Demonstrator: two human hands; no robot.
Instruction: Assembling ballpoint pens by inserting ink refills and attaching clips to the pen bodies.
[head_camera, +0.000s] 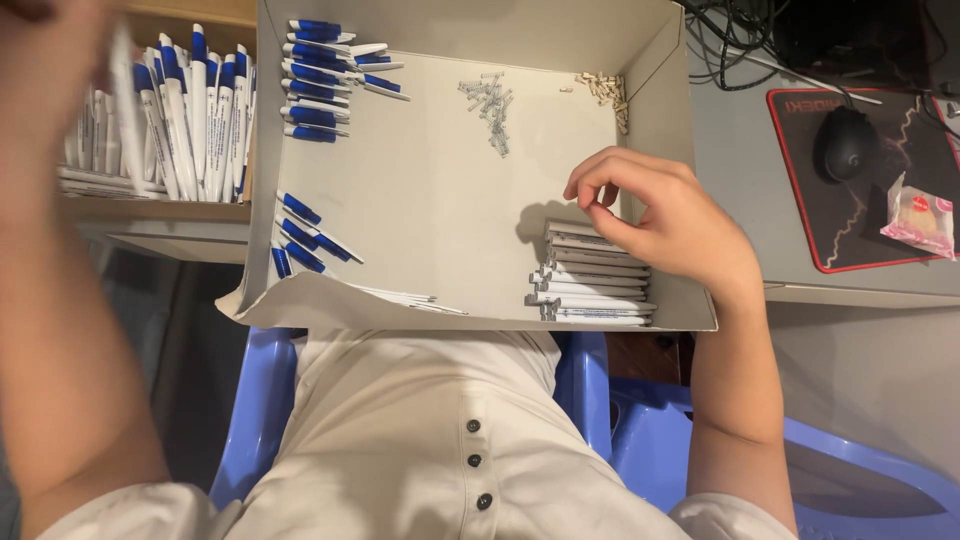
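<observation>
A shallow cardboard box (450, 190) rests on my lap. My right hand (660, 215) hovers with curled fingers over a stack of white pen barrels (595, 285) at the box's near right; whether it pinches one I cannot tell. My left hand (60, 50) is raised at the far left, blurred, holding a white pen barrel (125, 95) above an open carton of finished blue-and-white pens (195, 110). Blue-tipped pen parts (315, 75) lie at the box's far left, more blue-tipped pen parts (300, 235) at its near left. Small springs (490, 105) sit in the middle far part.
A heap of tiny beige pieces (605, 92) lies in the box's far right corner. To the right is a grey desk with a black mouse (845, 140) on a red-edged mat and a pink wrapped snack (920, 215). I sit on a blue plastic chair (260, 400).
</observation>
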